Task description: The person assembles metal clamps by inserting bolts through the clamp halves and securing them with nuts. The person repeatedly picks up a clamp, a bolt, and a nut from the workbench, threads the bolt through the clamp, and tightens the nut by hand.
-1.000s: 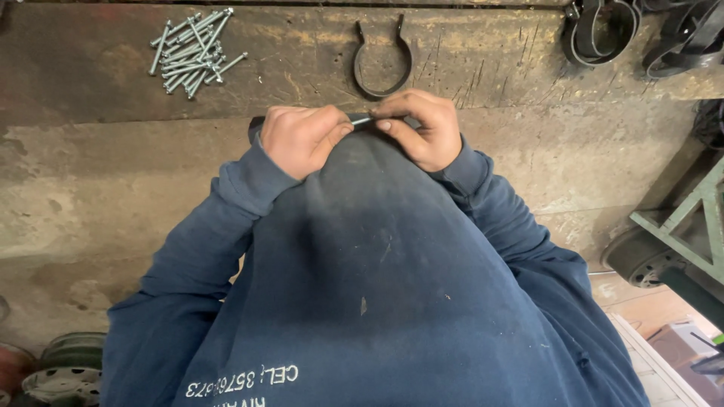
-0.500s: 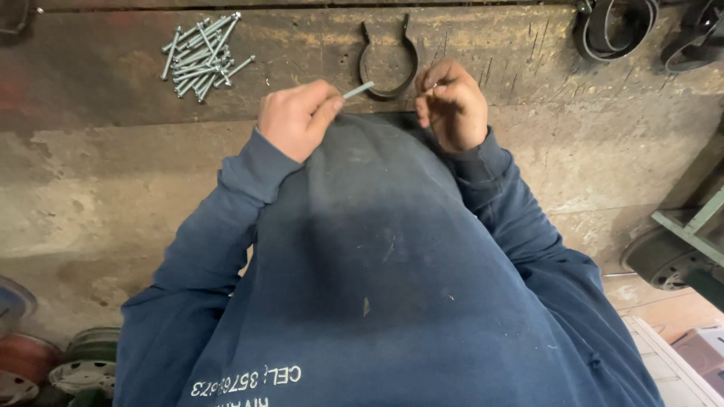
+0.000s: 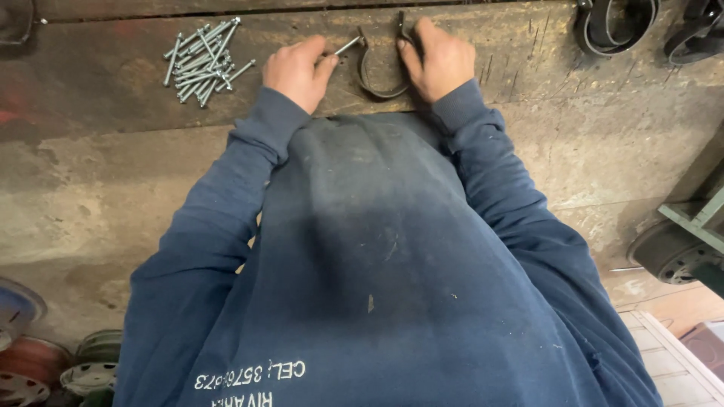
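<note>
A dark metal U-shaped clamp (image 3: pixel 375 84) lies on the worn workbench (image 3: pixel 113 105). My right hand (image 3: pixel 436 62) grips the clamp's right ear, fingers curled over it. My left hand (image 3: pixel 298 69) pinches a silver bolt (image 3: pixel 348 47) whose tip points at the clamp's left ear, close to or touching it. Both arms are in dark blue sleeves, and my blue sweatshirt fills the lower view.
A loose pile of several silver bolts (image 3: pixel 204 60) lies on the bench at the left. More dark clamps (image 3: pixel 615 30) sit at the far right. Below the bench are round metal wheels (image 3: pixel 45 369) at the left and a green frame (image 3: pixel 697 222) at the right.
Both hands have moved from near my chest up onto the bench. The right hand has taken hold of the clamp, and the left has brought the bolt to its left ear.
</note>
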